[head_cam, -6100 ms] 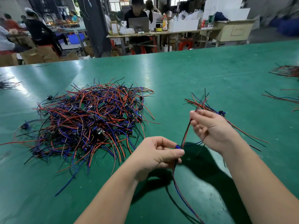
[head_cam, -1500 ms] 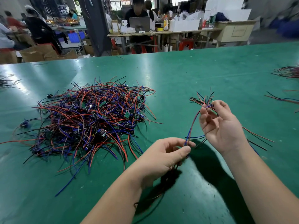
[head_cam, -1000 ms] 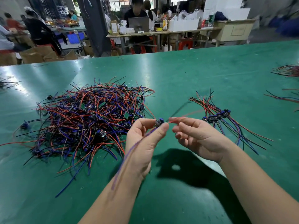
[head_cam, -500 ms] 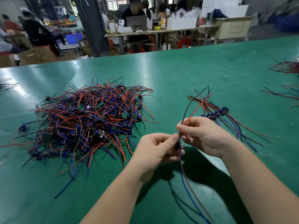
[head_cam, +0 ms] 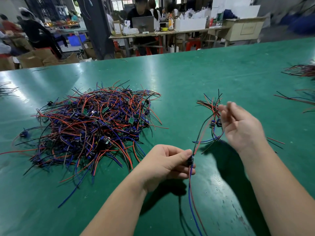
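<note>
Head view, left hand: the left hand is low in the middle, thumb and fingers curled, pinching a small wired module.
Wired module: it is held above the tabletop. Black and red leads rise from it toward the right hand, and blue and red leads hang below.
Right hand: the right hand is raised, palm turned left, fingers loose and spread and blurred. I cannot tell whether they touch the leads.
Small bundle: the small bundle lies just beside the right hand's fingers.
Tangled pile: the tangled pile of red, blue and black wires lies left of both hands.
</note>
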Motion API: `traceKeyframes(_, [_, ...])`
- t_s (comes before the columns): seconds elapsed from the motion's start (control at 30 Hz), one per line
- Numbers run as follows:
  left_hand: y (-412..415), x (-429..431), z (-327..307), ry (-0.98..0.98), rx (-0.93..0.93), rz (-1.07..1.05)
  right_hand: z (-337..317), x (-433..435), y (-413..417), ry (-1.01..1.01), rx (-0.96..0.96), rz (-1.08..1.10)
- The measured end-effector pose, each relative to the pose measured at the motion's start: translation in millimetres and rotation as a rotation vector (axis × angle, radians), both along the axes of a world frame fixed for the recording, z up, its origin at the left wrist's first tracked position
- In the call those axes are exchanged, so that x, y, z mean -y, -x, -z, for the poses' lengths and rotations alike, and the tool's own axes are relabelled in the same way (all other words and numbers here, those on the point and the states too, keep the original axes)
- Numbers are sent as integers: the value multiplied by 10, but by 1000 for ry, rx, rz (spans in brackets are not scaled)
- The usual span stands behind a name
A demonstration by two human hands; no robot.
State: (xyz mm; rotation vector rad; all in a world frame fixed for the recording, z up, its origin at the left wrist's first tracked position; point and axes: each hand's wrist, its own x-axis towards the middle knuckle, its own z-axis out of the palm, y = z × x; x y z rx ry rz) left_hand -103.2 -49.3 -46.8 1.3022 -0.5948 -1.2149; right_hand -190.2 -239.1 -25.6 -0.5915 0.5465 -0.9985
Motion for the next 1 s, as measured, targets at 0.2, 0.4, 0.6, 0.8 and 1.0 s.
traceKeyframes(0.2, [-59,57,-5,53,-20,-273,-22,-21,43,146,-228,-117])
traceKeyframes(0.4, [-117,63,29,48,17,-442,191,-477,-88,1115,-649,-609])
traceKeyframes(0.6, [-84,59,-5,95,88,-406,261,-508,-130,1141,-655,-454])
traceKeyframes(0.8, [-80,65,-40,91,120,-416,249,-292,-133,1077,-908,-28])
traceKeyframes(1.0, [-164,33,-19,51,235,-609,321,16,-14,1159,-1430,-41])
